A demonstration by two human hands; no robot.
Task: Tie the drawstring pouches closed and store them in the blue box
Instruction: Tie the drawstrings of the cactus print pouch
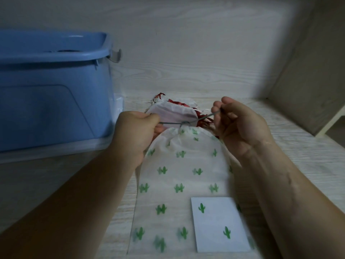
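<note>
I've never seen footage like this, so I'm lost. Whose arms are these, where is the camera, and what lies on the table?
No machine here: these are a person's bare arms, filmed by one camera worn on their head, looking down. The left hand and right hand each pinch one side of a grey string at the gathered top of a cactus pouch lying on the table. Behind it lies a red-trimmed pouch. A blue box stands to the left. A white card with cactus prints sits at the pouch's near end.
</note>
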